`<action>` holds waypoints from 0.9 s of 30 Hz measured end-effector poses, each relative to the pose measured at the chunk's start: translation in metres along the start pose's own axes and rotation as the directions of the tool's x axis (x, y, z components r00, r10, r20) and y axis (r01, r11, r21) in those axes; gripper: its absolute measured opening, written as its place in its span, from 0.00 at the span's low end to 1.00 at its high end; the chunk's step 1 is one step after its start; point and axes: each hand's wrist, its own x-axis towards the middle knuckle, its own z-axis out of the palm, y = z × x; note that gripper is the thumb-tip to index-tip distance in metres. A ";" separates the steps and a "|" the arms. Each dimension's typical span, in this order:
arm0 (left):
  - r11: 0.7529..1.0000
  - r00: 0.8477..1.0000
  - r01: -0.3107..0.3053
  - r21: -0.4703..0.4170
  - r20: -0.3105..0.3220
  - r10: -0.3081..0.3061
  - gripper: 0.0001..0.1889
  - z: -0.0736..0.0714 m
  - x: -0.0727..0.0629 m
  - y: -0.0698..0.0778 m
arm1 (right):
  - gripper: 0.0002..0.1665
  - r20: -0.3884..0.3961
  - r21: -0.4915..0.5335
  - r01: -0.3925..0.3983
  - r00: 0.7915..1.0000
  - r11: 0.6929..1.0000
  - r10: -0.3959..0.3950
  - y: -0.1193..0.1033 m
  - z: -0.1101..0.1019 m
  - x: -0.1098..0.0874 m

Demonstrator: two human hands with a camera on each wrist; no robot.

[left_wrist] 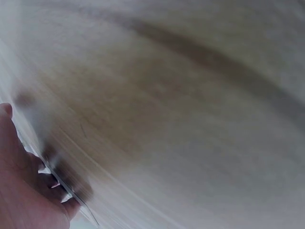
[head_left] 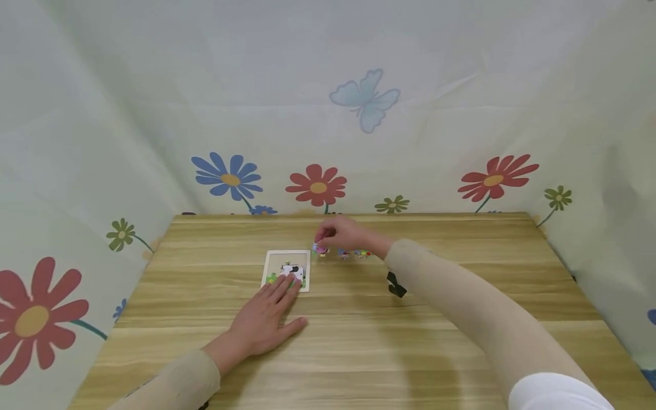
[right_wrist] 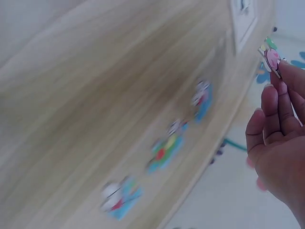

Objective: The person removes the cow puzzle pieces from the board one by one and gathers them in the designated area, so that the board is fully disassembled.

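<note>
A square, white-bordered puzzle board (head_left: 264,272) with a black-and-white cow picture lies left of the middle of the table. My left hand (head_left: 266,319) rests with straight fingers over its lower part, covering some of the picture. In the left wrist view that hand (left_wrist: 26,186) shows at the lower left, fingertips by a thin edge. Between thumb and fingers, my right hand (head_left: 342,232) pinches a small colourful puzzle piece (right_wrist: 272,58) with pink and green on it. In the head view it is just right of the board, above the table.
Several loose puzzle pieces (right_wrist: 166,150) lie in a row to the right of the board, near the far part of the wooden table (head_left: 359,353). A dark object (head_left: 396,285) shows beside the right forearm. A flower-printed cloth wall (head_left: 430,148) stands behind the table.
</note>
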 end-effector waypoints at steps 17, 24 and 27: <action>1.000 1.000 -0.010 0.007 -0.014 0.010 0.45 0.001 -0.002 -0.001 | 0.04 0.055 -0.040 -0.050 0.997 0.998 0.052 0.034 0.007 -0.040; 1.000 0.999 -0.016 0.021 -0.030 0.017 0.45 0.001 -0.002 -0.002 | 0.03 0.017 -0.111 -0.061 0.998 0.992 0.064 0.036 0.016 -0.043; 1.000 0.999 -0.018 0.021 -0.030 0.019 0.45 0.001 -0.002 -0.001 | 0.03 0.007 -0.143 -0.056 0.998 0.988 0.057 0.036 0.017 -0.044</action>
